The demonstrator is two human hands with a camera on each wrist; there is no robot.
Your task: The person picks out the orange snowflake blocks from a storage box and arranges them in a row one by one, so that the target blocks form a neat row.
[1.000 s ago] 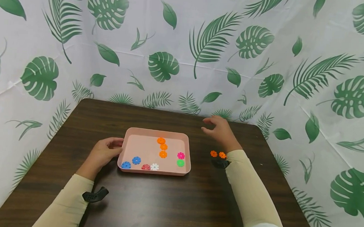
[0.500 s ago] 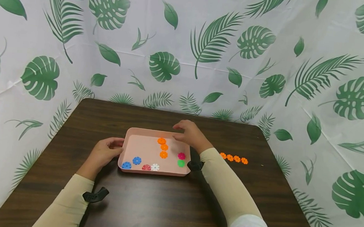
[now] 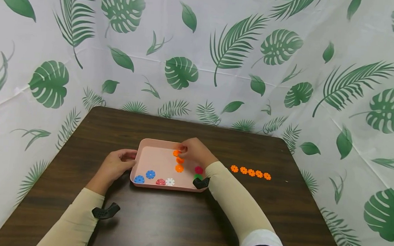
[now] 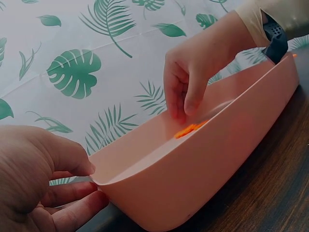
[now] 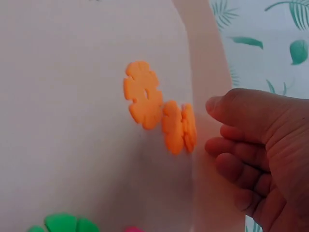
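Observation:
My left hand (image 3: 113, 167) is at the left end of a pink tray (image 4: 227, 140), its thumb on the rim and its fingers against the outer wall. Over the tray's far side, my right hand (image 3: 195, 151) reaches down with thumb and fingers bent. Right at its fingertips are several orange flower-shaped plastic discs (image 5: 143, 94) lying in the tray. In the right wrist view nothing shows between the thumb and fingers. Two blue discs (image 3: 150, 174), a red disc (image 3: 160, 182) and a white disc (image 3: 170, 181) lie along the near side.
A pink disc (image 3: 199, 170) and a green disc (image 5: 67, 223) lie in the tray's right part, beneath the right wrist. On the dark wooden table (image 3: 165, 218), a row of several orange discs (image 3: 251, 172) lies right of the tray. A leaf-patterned cloth (image 3: 233, 65) hangs behind.
My right hand has moved left from above the table into the tray, down to the orange discs. The orange row on the table is now uncovered. My left hand stays at the tray.

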